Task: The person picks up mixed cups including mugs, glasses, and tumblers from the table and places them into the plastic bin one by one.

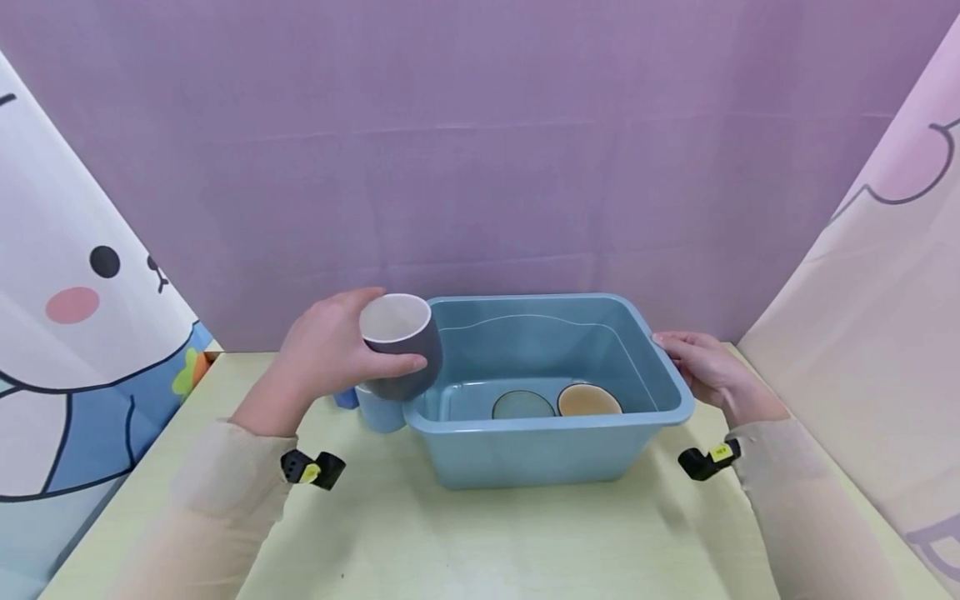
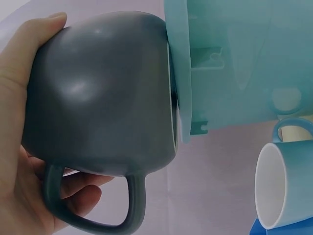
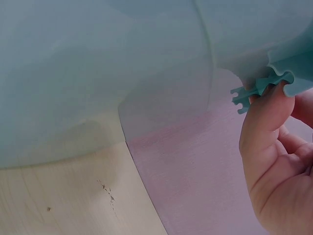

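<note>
My left hand (image 1: 330, 346) grips a dark grey mug (image 1: 408, 354) with a white inside, raised just over the left end of a blue plastic tub (image 1: 525, 454). In the left wrist view the mug's handle (image 2: 137, 205) hangs clear of the palm, and its mouth side is close to the tub's rim. My right hand (image 1: 708, 371) pinches the tub's right rim, thumb and fingers on either side of it. Inside the tub are a cup with a greenish interior (image 1: 523, 405) and one with a tan interior (image 1: 588, 400).
A light blue mug (image 1: 381, 414) stands on the pale wooden table (image 1: 517, 542) left of the tub, partly hidden under the grey mug. Beside it shows a small darker blue thing (image 1: 346, 398). A purple cloth (image 1: 480, 167) hangs behind, with printed cloths (image 1: 75, 350) at the sides.
</note>
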`<state>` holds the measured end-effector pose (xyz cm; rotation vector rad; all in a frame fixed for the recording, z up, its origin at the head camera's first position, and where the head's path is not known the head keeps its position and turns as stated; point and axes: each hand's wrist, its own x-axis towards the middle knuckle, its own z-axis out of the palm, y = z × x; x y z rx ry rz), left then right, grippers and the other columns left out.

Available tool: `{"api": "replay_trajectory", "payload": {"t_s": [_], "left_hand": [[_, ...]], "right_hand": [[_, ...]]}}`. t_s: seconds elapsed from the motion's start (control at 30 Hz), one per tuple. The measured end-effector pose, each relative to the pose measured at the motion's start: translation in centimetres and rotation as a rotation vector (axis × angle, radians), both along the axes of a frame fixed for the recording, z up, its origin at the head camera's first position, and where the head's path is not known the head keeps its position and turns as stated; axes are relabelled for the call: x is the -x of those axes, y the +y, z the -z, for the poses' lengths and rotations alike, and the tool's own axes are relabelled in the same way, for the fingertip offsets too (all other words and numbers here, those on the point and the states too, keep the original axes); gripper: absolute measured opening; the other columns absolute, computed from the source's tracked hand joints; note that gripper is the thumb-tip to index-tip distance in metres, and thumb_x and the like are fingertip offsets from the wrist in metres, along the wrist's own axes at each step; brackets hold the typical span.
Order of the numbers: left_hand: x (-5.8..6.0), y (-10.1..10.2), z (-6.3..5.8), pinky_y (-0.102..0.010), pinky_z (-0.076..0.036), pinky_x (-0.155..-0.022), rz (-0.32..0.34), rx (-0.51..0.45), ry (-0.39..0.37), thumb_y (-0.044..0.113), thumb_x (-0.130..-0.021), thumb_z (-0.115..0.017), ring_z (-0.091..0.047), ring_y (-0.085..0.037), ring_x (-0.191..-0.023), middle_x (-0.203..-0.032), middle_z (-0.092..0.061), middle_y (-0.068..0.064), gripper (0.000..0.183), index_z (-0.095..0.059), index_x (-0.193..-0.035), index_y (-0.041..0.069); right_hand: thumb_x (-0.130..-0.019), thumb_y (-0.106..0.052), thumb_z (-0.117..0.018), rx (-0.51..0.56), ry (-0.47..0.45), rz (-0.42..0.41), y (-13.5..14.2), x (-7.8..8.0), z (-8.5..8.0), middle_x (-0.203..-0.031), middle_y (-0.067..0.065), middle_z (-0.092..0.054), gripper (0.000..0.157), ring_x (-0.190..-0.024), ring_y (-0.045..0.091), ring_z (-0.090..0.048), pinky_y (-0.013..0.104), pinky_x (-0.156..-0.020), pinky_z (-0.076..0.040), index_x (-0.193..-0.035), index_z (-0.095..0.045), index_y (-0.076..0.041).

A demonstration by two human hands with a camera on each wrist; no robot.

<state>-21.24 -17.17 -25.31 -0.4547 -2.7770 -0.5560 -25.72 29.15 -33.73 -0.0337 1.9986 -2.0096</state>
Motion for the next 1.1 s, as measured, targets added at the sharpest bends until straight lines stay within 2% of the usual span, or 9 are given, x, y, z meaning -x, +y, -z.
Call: {"api": "replay_trajectory", "payload": {"t_s": [0.53, 1.1], "left_hand": [[0.4, 1.0, -0.3, -0.047, -0.049, -0.081, 0.006, 0.043, -0.024, 0.068, -0.060, -0.074, -0.057, -0.030, -0.105, -0.125, -0.059, -0.012, 0.098, -0.049, -0.135, 0.009], [1.2, 2.2, -0.9, -0.045, -0.050, -0.079, 0.050, 0.090, -0.028, 0.070, -0.060, -0.072, -0.058, -0.027, -0.102, -0.122, -0.060, -0.010, 0.100, -0.047, -0.136, 0.010]], "right_hand": [[-0.097, -0.027, -0.053, 0.014, -0.007, -0.002, 0.4, -0.4, 0.1, -0.077, -0.003, -0.068, 0.022, -0.065, 0.008, -0.062, 0.023, -0.063, -0.056, -0.092, -0.072, -0.018], [-0.096, -0.026, -0.054, 0.024, -0.004, 0.005, -0.2, -0.3, 0.2, -0.077, -0.003, -0.068, 0.021, -0.066, 0.008, -0.063, 0.023, -0.064, -0.056, -0.092, -0.073, -0.018]]}}
